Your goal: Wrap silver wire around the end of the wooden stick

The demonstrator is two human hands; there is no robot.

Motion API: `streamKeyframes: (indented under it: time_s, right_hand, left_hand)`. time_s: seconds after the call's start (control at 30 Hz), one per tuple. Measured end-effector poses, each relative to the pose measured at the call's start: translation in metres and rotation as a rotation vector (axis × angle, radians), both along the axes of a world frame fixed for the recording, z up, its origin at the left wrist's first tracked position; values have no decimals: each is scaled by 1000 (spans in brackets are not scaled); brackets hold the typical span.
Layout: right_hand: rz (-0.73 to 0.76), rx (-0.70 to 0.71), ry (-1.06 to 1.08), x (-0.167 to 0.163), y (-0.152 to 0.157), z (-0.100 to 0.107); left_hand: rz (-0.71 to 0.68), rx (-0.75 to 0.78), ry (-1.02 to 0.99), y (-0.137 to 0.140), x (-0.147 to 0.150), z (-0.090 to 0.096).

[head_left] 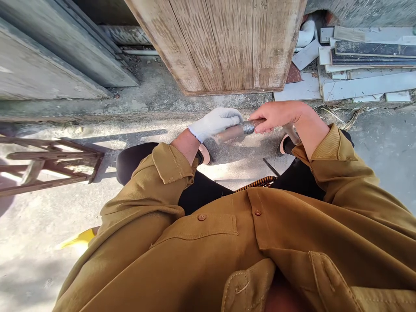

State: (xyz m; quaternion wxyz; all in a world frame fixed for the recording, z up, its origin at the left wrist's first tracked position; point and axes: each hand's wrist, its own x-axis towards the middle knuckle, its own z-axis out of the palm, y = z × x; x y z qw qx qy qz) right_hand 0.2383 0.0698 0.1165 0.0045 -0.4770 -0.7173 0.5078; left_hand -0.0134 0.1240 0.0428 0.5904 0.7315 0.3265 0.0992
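My left hand [222,121] wears a white knit glove, its fingers curled over the broad, pale brown end of a wire-bound wooden tool [230,134]. That end is blurred, and its exact kind does not show. Silvery wire [248,127] is wound around the tool's middle. My bare right hand [276,116] grips the narrower brown part beyond the wire, thumb and fingers closed around it. Both hands are in front of my knees, above the concrete floor.
A weathered plank panel [227,47] stands ahead. White and dark boards [367,82] are stacked at right, by a white pipe [305,34]. A wooden stool-like frame [52,160] lies at left. Below it is something yellow [78,239]. A striped cord [256,183] shows between my legs.
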Motion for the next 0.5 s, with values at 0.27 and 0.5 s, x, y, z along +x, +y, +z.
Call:
streamKeyframes:
  time_s: [0.27, 0.5]
  right_hand:
    - [-710, 227, 278, 5, 3, 5]
    - [-279, 252, -415, 1, 12, -31]
  left_hand:
    - [-110, -231, -91, -19, 11, -4]
    - [-152, -179, -48, -21, 5, 7]
